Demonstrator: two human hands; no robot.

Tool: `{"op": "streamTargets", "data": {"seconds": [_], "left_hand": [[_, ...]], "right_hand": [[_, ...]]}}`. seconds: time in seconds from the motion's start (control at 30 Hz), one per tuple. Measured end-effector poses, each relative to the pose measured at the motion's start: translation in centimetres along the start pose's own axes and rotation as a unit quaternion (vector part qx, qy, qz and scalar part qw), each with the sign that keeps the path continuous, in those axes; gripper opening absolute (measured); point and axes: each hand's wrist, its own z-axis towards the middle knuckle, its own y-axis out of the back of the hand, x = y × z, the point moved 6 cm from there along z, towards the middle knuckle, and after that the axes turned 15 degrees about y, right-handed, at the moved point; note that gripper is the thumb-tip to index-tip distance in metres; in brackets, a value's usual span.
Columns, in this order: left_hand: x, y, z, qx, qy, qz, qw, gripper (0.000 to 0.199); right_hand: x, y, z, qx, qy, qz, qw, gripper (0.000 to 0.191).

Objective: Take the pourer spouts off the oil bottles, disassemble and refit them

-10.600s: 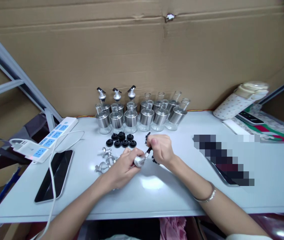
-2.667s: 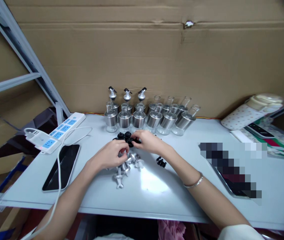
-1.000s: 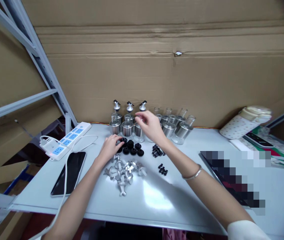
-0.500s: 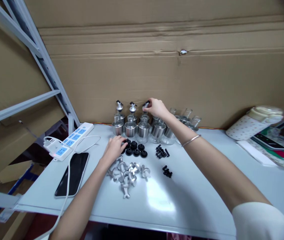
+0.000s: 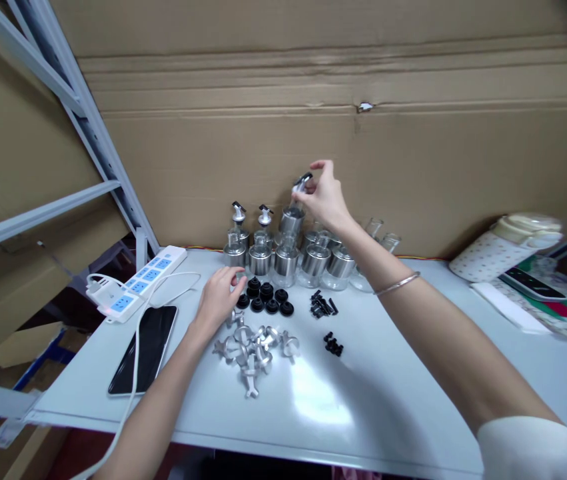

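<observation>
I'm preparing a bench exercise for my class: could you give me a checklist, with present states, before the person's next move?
1. Right hand gripping the pourer on the raised bottle: ok.
2. Raised bottle clear of its neighbours: cannot tell; a front-row bottle overlaps it in view.
3. Left hand free: ok, nothing shows between thumb and fingers.
4. Black levers apart from small black parts: ok.
5. Silver parts laid singly: not ok, heaped.
6. Cable off phone: not ok.

Clear glass bottles [image 5: 314, 261] wear shiny metal bands [image 5: 286, 263].
</observation>
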Motion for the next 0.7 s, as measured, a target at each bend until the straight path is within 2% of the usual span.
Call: {"op": "streamTargets", "data": {"seconds": [0.17, 0.27, 0.33, 0.4, 0.53, 0.6, 0.7], "left_hand": [[-1.6, 2.1, -1.4, -0.088, -0.007, -0.076, 0.993, 0.025], [-3.1, 2.6, -2.9, -0.12, -0.025, -0.172, 0.977, 0.028], [-4.1, 2.3, -3.9, -0.107, -0.034, -0.228, 0.967, 0.038], [-5.3, 1.7, -5.0, -0.076, -0.051, -0.264, 0.96, 0.05], [-7.4, 0.3, -6.5, 0.027, -0.05, -0.292, 0.955, 0.078], [-7.9, -0.6, -6.9, 0.096, -0.008, -0.302, 0.948, 0.089], [-8.0, -1.7, -7.4, 0.173, 0.063, -0.329, 0.926, 0.082]], "right_hand": [[6.6, 5.5, 1.0, -0.135, 0.127, 0.066, 0.981, 0.052], [10.8, 8.5, -1.0, -0.228, 0.175, 0.078, 0.955, 0.044], [12.8, 9.6, -3.3, -0.265, 0.193, 0.117, 0.937, 0.042], [13.7, 9.4, -5.7, -0.251, 0.169, 0.182, 0.936, 0.033], [13.3, 6.8, -10.8, -0.189, 0.034, 0.325, 0.926, 0.02], [13.3, 5.0, -12.7, -0.158, -0.022, 0.378, 0.912, 0.018], [13.9, 3.0, -14.2, -0.13, -0.052, 0.431, 0.891, 0.022]]}}
